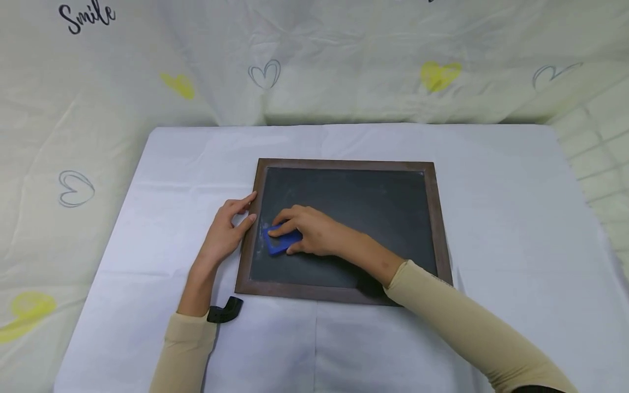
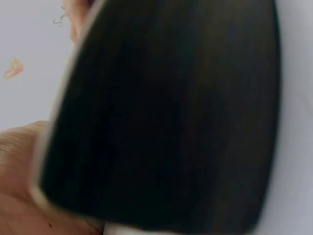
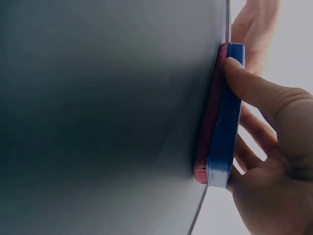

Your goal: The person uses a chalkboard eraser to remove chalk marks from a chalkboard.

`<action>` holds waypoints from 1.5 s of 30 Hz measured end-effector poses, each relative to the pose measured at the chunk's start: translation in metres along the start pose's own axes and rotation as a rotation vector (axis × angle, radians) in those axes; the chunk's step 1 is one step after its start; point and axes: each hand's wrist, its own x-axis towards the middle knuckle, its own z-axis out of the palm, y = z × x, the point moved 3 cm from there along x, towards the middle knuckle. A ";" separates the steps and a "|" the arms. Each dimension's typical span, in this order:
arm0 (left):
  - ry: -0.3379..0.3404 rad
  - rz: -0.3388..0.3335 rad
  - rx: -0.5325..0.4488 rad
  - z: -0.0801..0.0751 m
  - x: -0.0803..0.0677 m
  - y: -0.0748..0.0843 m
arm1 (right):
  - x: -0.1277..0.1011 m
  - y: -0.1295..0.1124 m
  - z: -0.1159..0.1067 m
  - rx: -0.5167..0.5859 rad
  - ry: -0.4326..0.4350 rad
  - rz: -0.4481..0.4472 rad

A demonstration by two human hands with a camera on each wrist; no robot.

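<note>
A chalkboard [image 1: 354, 191] with a brown wooden frame [image 1: 344, 164] lies flat on the white-covered table. On its left part, my right hand [image 1: 316, 232] grips a blue eraser [image 1: 277, 246], thumb on one side and fingers over the other. From the right wrist, the eraser [image 3: 226, 120] shows a blue body and a dark red pad against the board's surface. My left hand [image 1: 223, 232] touches the frame's left edge with extended index finger and thumb. A dark blurred shape [image 2: 166, 117] covers most of the left wrist view, with part of the hand [image 2: 22, 181] beside it.
Faint chalk smears show near the board's left edge. A black wrist mount [image 1: 225, 310] sits at the left sleeve, close to the board's lower left corner. White cloth [image 1: 506, 218] covers the table, and a heart-patterned sheet [image 1: 344, 60] hangs behind it.
</note>
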 end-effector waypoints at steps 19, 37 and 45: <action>-0.012 -0.022 -0.012 -0.001 0.001 0.000 | -0.016 0.000 0.001 -0.019 -0.105 -0.009; -0.033 -0.031 -0.039 -0.004 0.004 -0.001 | -0.101 0.014 0.001 0.010 -0.002 0.029; -0.037 -0.041 -0.043 -0.003 0.004 -0.002 | -0.146 0.034 -0.002 0.053 0.097 0.101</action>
